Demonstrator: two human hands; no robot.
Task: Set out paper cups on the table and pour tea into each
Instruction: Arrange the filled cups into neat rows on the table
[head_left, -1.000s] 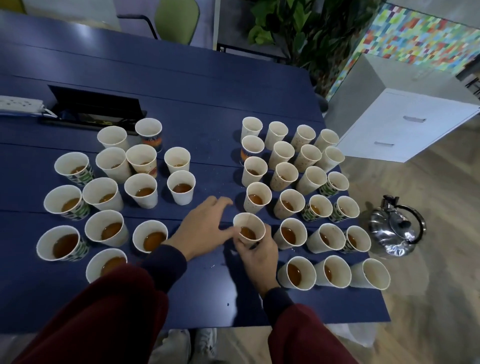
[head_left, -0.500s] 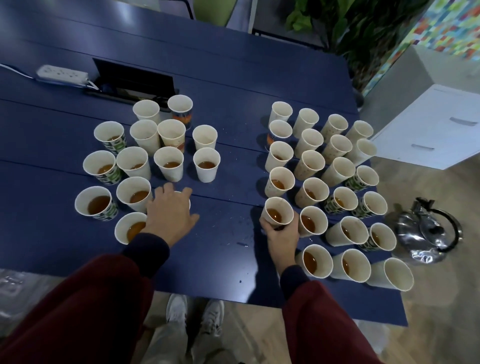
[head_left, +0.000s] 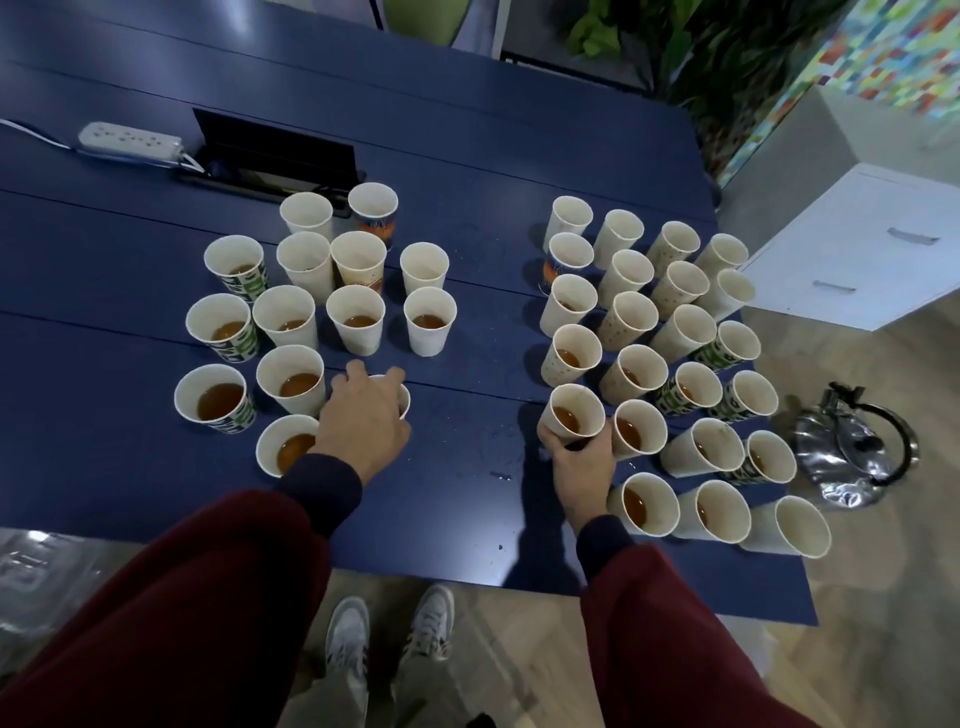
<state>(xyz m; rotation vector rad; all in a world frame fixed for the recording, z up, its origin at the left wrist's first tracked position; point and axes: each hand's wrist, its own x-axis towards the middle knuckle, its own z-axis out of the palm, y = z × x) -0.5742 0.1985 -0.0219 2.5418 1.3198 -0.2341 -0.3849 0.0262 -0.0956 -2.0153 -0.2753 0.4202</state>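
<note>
Paper cup of tea (head_left: 574, 415) sits in our right hand (head_left: 576, 467), fingers curled round it. Our left hand (head_left: 363, 423) curls its fingers over another cup (head_left: 404, 402), rim showing beside them.

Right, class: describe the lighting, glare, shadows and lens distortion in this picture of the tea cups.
Head view: the wide-angle lens bows the dark blue table and splays the white paper cups outward; same head view: glare on the shiny metal kettle, a sheen on the table's far side, a dark shadow beside the right hand.
</note>
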